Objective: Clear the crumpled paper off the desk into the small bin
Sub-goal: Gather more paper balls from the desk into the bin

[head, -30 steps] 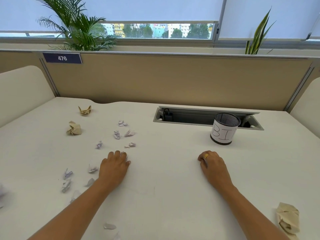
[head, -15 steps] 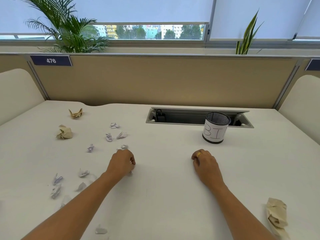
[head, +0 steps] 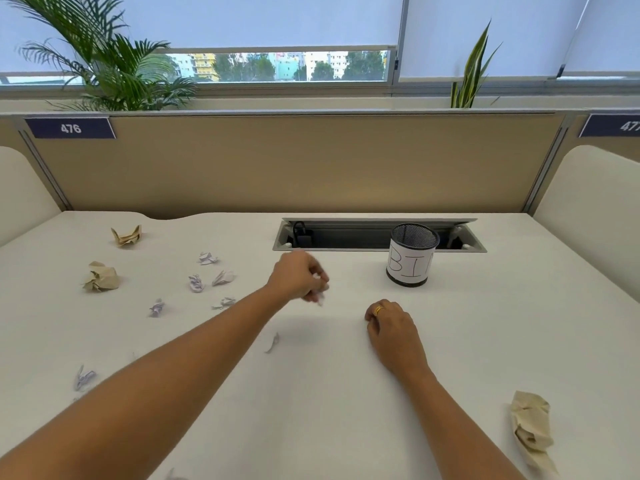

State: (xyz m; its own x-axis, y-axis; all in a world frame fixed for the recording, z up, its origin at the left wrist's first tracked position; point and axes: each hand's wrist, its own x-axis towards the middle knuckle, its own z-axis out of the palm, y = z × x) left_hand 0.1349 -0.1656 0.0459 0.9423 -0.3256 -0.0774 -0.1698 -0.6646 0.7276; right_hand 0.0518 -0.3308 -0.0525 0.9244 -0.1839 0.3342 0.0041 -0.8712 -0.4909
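Observation:
My left hand [head: 297, 277] is raised above the middle of the desk, fingers curled round a small white paper scrap [head: 320, 295]. The black mesh bin [head: 411, 254] with a white label stands to its right, by the cable tray. My right hand [head: 393, 332] rests on the desk with loosely curled fingers, holding nothing. Several small white paper balls [head: 196, 283] lie left of centre. Two tan balls [head: 101, 277] sit at the far left, and a larger tan wad [head: 531, 426] lies near the right front. One scrap [head: 273, 342] lies under my left forearm.
A recessed cable tray [head: 346, 237] with a black plug opens behind the bin. A tan partition [head: 294, 164] bounds the desk's back, and cream side panels [head: 588, 209] flank it. Plants stand on the sill beyond.
My left hand closed on a white scrap, lifted off the desk and moved right toward the bin. The right hand stayed where it was.

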